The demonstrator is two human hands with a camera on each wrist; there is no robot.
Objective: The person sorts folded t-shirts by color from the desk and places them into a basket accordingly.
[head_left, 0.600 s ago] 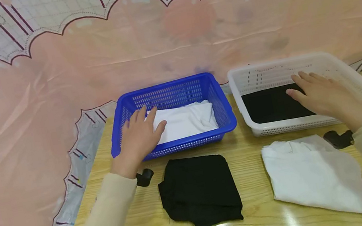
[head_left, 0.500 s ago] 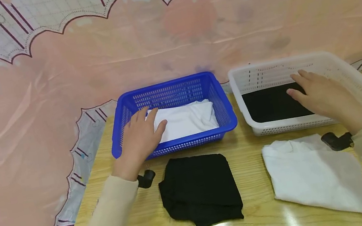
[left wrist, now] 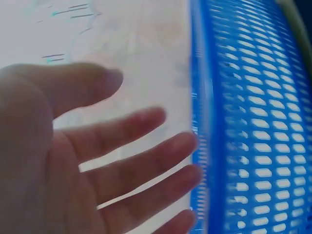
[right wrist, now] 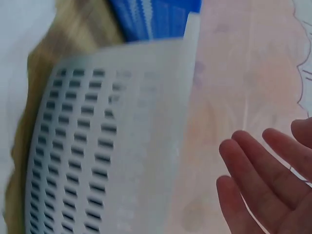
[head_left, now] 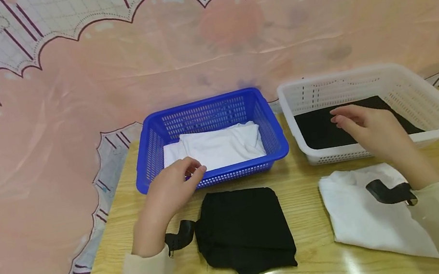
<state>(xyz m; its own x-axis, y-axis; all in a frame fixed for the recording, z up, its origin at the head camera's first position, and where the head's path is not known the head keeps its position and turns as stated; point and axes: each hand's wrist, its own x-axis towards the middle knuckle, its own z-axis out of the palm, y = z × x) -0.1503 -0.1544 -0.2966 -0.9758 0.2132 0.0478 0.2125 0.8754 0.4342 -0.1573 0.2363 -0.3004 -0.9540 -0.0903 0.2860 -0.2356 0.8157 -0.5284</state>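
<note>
My left hand (head_left: 169,190) hovers over the front left corner of a blue plastic basket (head_left: 246,165), empty, its fingers loosely bent. In the left wrist view the fingers (left wrist: 141,165) are spread beside the basket's perforated wall. Folded white cloth (head_left: 221,147) lies inside that basket. Above a white plastic basket (head_left: 328,155) is my right hand (head_left: 370,130), also holding nothing, with fingers relaxed. Folded black cloth (head_left: 315,132) lies within it. A folded black cloth (head_left: 245,230) rests before the blue basket, and a folded white cloth (head_left: 366,219) before the white one.
The wooden table (head_left: 312,238) carries both baskets side by side at its back, with a narrow gap between them. A patterned pink curtain (head_left: 170,57) hangs behind and to the left. Black camera mounts (head_left: 181,235) stick out at both wrists.
Both hands have drawn back toward the body, and their fingers have gone from outstretched to loosely bent. The right hand has also shifted left. Cloths and baskets stay in place.
</note>
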